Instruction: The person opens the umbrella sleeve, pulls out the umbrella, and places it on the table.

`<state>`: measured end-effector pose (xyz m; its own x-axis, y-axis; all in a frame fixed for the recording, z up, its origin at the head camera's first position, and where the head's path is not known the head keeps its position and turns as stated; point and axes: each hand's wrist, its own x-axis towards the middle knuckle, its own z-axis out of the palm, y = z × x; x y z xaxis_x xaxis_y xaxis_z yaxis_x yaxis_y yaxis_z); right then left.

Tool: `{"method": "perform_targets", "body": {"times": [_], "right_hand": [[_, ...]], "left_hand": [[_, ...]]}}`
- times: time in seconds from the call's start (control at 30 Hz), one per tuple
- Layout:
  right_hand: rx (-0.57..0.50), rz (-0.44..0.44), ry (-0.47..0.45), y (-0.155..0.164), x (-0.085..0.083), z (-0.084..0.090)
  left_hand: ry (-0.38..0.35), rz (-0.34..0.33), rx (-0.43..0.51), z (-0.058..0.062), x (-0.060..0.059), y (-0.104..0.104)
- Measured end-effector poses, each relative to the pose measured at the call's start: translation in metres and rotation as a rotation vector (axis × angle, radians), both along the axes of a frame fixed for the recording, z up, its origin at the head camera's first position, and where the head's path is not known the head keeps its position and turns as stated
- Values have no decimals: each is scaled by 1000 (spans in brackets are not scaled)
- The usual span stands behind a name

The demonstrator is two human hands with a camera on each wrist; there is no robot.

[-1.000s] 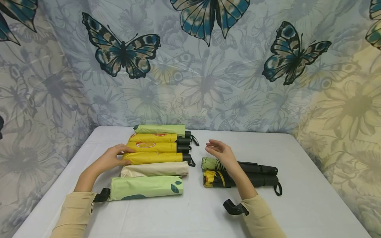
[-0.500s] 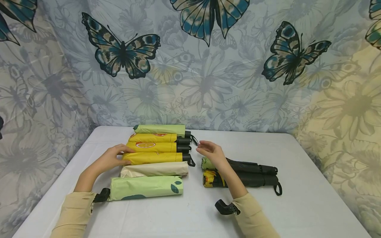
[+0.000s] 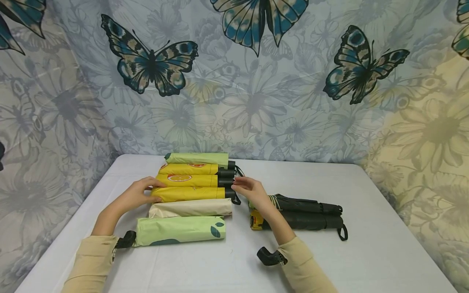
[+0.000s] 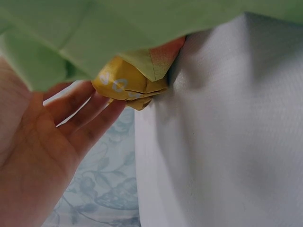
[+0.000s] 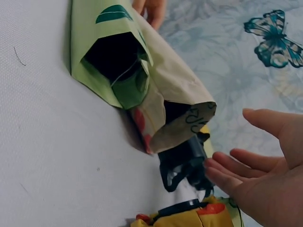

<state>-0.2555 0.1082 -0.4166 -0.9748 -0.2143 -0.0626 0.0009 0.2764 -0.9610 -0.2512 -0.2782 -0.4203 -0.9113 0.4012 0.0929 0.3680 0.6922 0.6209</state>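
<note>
Six folded umbrellas in sleeves are laid side by side in a row on the desk (image 3: 384, 260). The left hand (image 3: 137, 194) is rested with straight fingers on the tip end of the plain yellow umbrella (image 3: 188, 194), fourth from the back; nothing is clamped in its grip. In the left wrist view the fingers (image 4: 80, 113) are seen against the yellow sleeve end. The right hand (image 3: 250, 191) is held at the black handle (image 3: 231, 193) of the same umbrella, fingers apart and relaxed; in the right wrist view its fingertips (image 5: 218, 172) are touching the handle. A beige umbrella (image 3: 190, 208) and a green umbrella (image 3: 179, 230) lie nearer the person, their sleeve mouths open toward the right wrist camera. Two dark unsleeved umbrellas (image 3: 311, 215) lie just beside the right forearm.
</note>
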Motion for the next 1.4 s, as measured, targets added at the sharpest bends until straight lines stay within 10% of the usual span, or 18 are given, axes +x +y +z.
{"method": "perform_targets", "body": {"times": [1.4], "right_hand": [[311,57,151,-24,3,-20]], "left_hand": [[10,-19,10,2,0,2]]}}
